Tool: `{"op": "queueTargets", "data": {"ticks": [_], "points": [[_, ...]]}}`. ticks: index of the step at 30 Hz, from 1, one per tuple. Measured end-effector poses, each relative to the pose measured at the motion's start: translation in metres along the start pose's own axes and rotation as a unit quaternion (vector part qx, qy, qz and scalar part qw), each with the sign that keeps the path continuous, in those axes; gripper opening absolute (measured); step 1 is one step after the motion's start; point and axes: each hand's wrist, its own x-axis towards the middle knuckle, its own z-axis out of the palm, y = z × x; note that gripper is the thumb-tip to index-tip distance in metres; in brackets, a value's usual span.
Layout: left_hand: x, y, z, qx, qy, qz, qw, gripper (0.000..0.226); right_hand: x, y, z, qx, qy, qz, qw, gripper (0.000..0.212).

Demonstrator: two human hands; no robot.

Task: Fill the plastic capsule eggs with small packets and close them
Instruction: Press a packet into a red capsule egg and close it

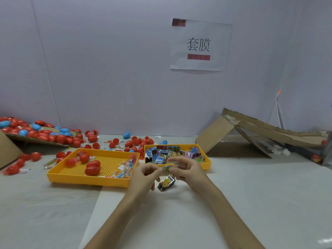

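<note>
Both hands meet in front of the yellow tray of small packets point(206, 165). My left hand point(143, 177) and my right hand point(186, 170) pinch a small green packet point(166, 169) between their fingertips. A yellow and black packet point(166, 183) hangs just below them, above the table; which hand holds it is hidden. A sliver of red shows under my left fingers. The left yellow tray point(86, 179) holds a few closed red capsule eggs point(92, 170) and small colourful toys.
Many red and blue capsule eggs point(45, 133) lie on a cardboard sheet and over the table at the back left. A folded cardboard box point(251, 133) stands at the back right. A paper sign point(199, 44) hangs on the wall behind.
</note>
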Motion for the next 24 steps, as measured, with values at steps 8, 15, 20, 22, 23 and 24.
{"op": "queueTargets", "data": {"ticks": [8, 15, 20, 22, 23, 24], "points": [[-0.0051, -0.002, 0.0043, 0.091, -0.01, 0.038, 0.995, 0.019, -0.0026, -0.0026, -0.0005, -0.006, -0.001, 0.006, 1.0, 0.022], [-0.003, -0.0002, 0.0038, 0.091, -0.005, 0.004, 0.996, 0.019, -0.001, -0.0019, 0.0017, 0.033, 0.012, -0.012, 0.999, 0.028], [-0.0024, -0.0014, 0.003, 0.017, -0.046, -0.065, 0.997, 0.02, 0.0003, -0.0003, 0.0024, 0.082, -0.001, -0.016, 0.997, 0.033], [-0.0016, -0.0004, 0.0008, -0.041, -0.063, -0.098, 0.992, 0.018, -0.0002, -0.001, 0.0027, 0.082, -0.003, -0.011, 0.997, 0.034], [-0.0016, 0.0001, 0.0002, -0.064, -0.071, -0.113, 0.989, 0.017, -0.0004, -0.0012, 0.0025, 0.08, -0.003, -0.008, 0.997, 0.034], [-0.0017, 0.0011, 0.0, -0.086, -0.08, -0.13, 0.984, 0.015, -0.0006, -0.0014, 0.0024, 0.078, -0.003, -0.006, 0.997, 0.034]]}}
